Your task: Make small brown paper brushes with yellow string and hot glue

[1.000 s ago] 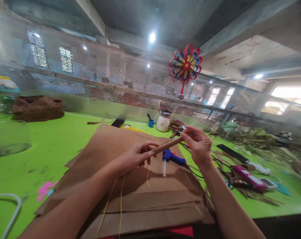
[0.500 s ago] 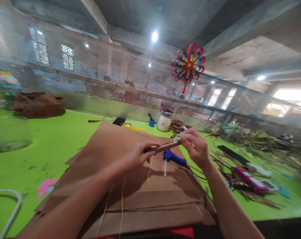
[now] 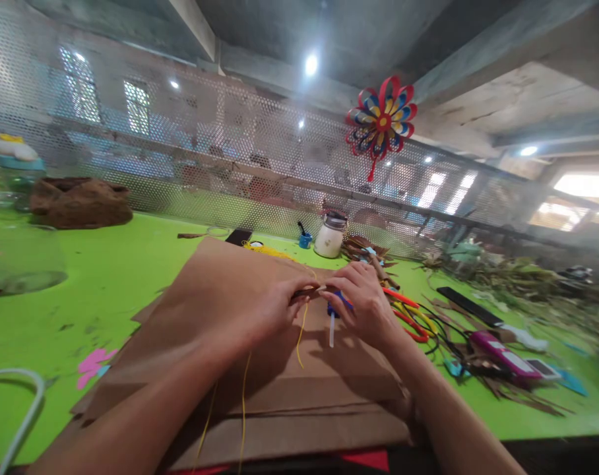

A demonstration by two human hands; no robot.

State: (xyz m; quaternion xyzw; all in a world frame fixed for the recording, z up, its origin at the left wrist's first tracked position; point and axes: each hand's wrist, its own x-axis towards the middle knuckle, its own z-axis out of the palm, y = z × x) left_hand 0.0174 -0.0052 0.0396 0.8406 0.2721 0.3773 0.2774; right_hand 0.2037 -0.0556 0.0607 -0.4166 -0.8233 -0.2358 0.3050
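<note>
Over the stacked brown paper sheets (image 3: 220, 264), my left hand (image 3: 284, 303) is closed, pinching a narrow brown strip (image 3: 307, 291) that looks like rolled or folded paper. My right hand (image 3: 361, 297) is closed on the strip's other end, its fingertips nearly meeting those of the left. Most of the strip is hidden by the fingers. Behind my right fingers lies a blue glue gun (image 3: 337, 303), partly covered, with a pale glue stick (image 3: 332, 333) showing below. A yellow thread (image 3: 301, 340) hangs beneath the hands onto the paper.
Orange and yellow scissor-like handles (image 3: 411, 310), black cables and a magenta device (image 3: 504, 356) lie to the right. A white jar (image 3: 329, 237) and small blue pot (image 3: 304, 240) stand at the back. A clear container (image 3: 30, 264) is far left; dried plant material (image 3: 517, 277) lies far right.
My right hand has moved left and inward along the brown strip, toward my left hand. It now covers much of the glue gun, and the orange and yellow handles show beside it.
</note>
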